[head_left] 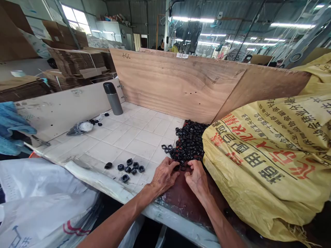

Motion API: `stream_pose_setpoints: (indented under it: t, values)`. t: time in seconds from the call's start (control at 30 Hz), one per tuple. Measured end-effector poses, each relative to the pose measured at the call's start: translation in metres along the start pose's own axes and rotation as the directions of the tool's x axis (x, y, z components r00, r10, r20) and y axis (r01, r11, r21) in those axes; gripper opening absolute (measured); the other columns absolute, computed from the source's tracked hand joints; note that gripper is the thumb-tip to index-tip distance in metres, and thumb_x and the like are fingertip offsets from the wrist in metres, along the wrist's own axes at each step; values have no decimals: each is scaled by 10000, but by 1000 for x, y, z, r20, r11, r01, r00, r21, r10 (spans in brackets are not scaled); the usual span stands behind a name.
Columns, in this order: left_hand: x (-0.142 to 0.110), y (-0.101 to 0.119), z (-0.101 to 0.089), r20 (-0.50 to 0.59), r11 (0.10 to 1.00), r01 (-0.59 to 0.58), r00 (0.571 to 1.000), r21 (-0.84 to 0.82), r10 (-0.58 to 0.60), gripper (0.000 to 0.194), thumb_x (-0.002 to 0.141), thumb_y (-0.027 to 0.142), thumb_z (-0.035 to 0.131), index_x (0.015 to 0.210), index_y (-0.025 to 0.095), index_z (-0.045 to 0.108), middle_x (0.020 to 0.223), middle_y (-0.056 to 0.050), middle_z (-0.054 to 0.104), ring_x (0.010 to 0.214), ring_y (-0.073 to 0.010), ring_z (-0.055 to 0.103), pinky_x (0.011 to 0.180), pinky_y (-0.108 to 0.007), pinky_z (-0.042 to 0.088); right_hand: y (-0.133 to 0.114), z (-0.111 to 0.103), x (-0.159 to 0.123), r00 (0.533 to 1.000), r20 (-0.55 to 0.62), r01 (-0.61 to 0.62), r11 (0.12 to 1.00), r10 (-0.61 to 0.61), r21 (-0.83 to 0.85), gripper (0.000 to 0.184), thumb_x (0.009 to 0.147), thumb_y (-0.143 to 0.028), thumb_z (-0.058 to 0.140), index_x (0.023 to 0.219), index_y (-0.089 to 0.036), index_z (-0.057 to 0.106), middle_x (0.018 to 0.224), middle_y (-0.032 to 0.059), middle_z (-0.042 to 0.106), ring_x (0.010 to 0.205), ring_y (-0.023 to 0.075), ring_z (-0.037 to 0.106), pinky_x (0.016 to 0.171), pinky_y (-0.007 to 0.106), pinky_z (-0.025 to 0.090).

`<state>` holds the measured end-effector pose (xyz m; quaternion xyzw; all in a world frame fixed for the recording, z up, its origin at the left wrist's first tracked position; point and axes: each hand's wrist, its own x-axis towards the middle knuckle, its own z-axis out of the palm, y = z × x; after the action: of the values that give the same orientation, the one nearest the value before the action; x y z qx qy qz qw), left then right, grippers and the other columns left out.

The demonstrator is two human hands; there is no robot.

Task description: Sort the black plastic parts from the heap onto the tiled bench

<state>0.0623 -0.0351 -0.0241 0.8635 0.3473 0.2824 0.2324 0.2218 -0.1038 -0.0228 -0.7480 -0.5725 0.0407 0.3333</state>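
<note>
Apparently picking from the black pile [191,141], right of the white tiles [139,147]. Left hand [164,175] pinches a black piece [176,167] at the near edge; right hand [197,177], can't tell. Next calls for fingertip precision.

1. I see a heap [191,139] of small, glossy black rings, tumbled at mixed angles.
2. I see a few loose rings [167,150] just left of it.
3. Farther left, I make out scattered black pieces [127,169] on the tiles [139,146].
</note>
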Motion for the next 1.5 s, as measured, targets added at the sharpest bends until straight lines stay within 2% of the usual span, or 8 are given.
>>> stream_pose_setpoints:
  t: [0.2,0.27,0.4,0.53,0.8,1.13,1.4,1.5]
  values:
    - [-9,-13,-10,10,999,16,1000,35,-16,214,915,159,537,1101,188,640,947,-61,605,850,-193,620,758,-303,527,0,-1,2,986,125,102,993,-110,66,203,786,-111,556,964,-197,601,958,65,617,892,217,620,793,318,508]
    - [-15,-17,-14,-12,999,28,1000,35,-27,175,919,180,542,1070,186,631,935,-55,602,838,-189,619,752,-300,522,4,-7,6,997,59,44,997,-48,70,205,769,-118,561,959,-190,593,912,57,616,856,211,617,771,312,510]
    - [-20,-21,-13,-32,998,8,999,64,-6,173,927,192,518,1071,177,613,948,-63,593,889,-208,613,795,-326,525,17,-21,13,982,-148,-143,978,120,-154,337,724,-128,569,1061,-116,580,1042,146,572,920,275,603,804,386,512]
    - [-19,-22,-9,-14,993,-24,1000,119,26,207,915,211,530,1103,193,617,1009,-80,610,964,-242,608,837,-367,536,22,-18,12,995,-38,-99,954,92,-282,541,742,-124,562,1274,-53,503,1086,182,522,962,317,592,801,419,530]
    - [-20,-20,-14,-27,999,-34,999,40,35,183,909,214,553,1078,197,620,1042,-94,651,990,-251,629,863,-384,545,21,-4,5,995,21,103,994,-102,-38,425,782,-32,447,1181,-139,547,1058,131,579,1035,260,605,918,397,530]
    - [-17,-22,-21,10,968,-5,1000,-251,7,300,898,177,585,1185,234,654,1025,-56,658,892,-185,653,819,-323,541,23,-8,9,986,165,-37,999,35,5,112,821,-208,605,907,-162,660,861,91,668,817,241,661,749,347,533]
    - [-13,-22,-23,-42,843,46,996,-535,-81,256,872,214,652,1124,217,700,1069,-65,616,865,-157,648,717,-269,544,-5,-21,12,971,229,-29,921,-66,389,214,863,-262,612,1040,-222,725,1088,74,676,991,215,655,808,310,546]
    - [-13,-23,-18,-31,790,42,997,-611,-77,276,869,222,669,1143,228,702,1103,-71,608,926,-172,647,776,-292,551,-15,-23,9,961,276,-130,855,-16,503,313,843,-266,634,1148,-220,686,1112,70,682,954,201,672,809,307,557]
